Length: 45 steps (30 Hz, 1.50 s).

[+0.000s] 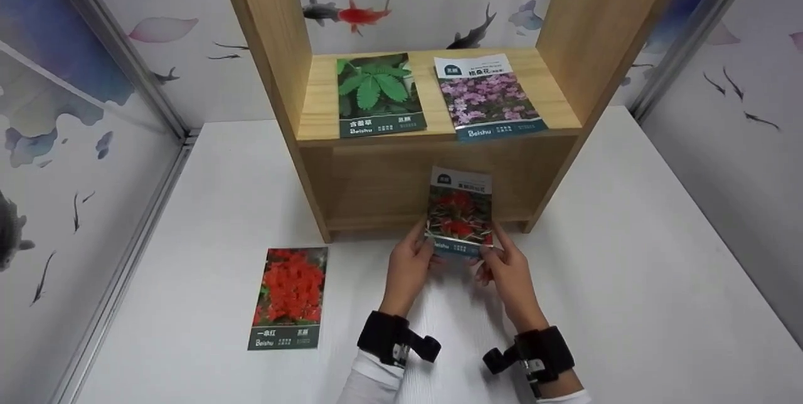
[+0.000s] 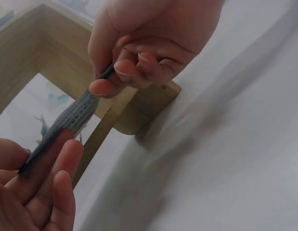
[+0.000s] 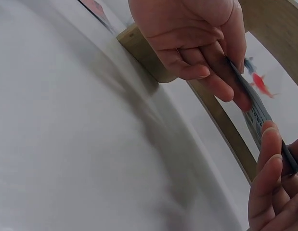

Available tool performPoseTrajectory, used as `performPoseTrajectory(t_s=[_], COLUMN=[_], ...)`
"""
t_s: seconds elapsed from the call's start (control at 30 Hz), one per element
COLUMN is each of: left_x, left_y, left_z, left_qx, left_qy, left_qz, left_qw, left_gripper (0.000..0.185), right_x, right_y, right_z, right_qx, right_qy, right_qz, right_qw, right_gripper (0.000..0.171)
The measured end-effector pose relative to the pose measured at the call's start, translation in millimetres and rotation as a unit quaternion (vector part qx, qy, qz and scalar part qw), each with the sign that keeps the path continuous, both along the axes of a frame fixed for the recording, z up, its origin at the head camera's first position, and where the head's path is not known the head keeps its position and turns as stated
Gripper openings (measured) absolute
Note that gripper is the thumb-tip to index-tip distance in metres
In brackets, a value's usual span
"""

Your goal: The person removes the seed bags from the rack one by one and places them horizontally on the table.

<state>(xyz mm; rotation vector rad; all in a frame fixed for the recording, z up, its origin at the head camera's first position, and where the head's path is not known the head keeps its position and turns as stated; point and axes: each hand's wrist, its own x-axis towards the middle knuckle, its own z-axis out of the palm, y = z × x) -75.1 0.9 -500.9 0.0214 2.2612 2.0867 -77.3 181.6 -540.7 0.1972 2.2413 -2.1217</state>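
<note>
Both hands hold one seed packet (image 1: 460, 212) with red flowers printed on it, upright just in front of the lower opening of a wooden shelf (image 1: 376, 184). My left hand (image 1: 426, 253) pinches its lower left corner and my right hand (image 1: 489, 260) pinches its lower right corner. In the left wrist view the packet (image 2: 71, 118) shows edge-on, between the left hand's fingers (image 2: 47, 178) below and the right hand (image 2: 134, 62) above. In the right wrist view the packet (image 3: 257, 118) runs from the left hand (image 3: 201, 53) down to the right hand (image 3: 274, 168).
On the shelf's upper board lie a green-leaf packet (image 1: 378, 95) and a purple-flower packet (image 1: 488, 96). Another red-flower packet (image 1: 288, 297) lies flat on the white table (image 1: 627, 266), left of the hands. Patterned walls with metal frames close in the left, back and right sides.
</note>
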Motion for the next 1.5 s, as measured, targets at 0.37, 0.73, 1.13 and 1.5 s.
performPoseTrajectory(t_s=[0.37,0.73,1.13,1.5], left_x=[17.8,40.8,53.8,68.2], left_y=[-19.0,-37.2,-59.8,-82.0], left_z=[-2.9,-1.7,-35.2,-27.4], left_qx=[0.025,0.012,-0.029,-0.035], left_qy=[-0.016,-0.026,-0.030,-0.044], left_qz=[0.013,0.034,0.070,0.088], left_qw=[0.9995,0.9990,0.9966,0.9946], left_gripper=[0.046,0.045,0.045,0.046], right_x=[13.3,33.1,51.1,57.2], right_y=[-19.0,-40.7,-65.0,-79.7], right_z=[-0.5,-1.4,8.9,23.7], right_qx=[-0.004,-0.011,-0.013,0.000], right_qy=[-0.002,-0.003,-0.023,-0.033], right_qz=[0.010,0.016,0.044,0.107], right_qw=[1.000,1.000,0.999,0.994], right_gripper=[0.052,0.054,0.055,0.062])
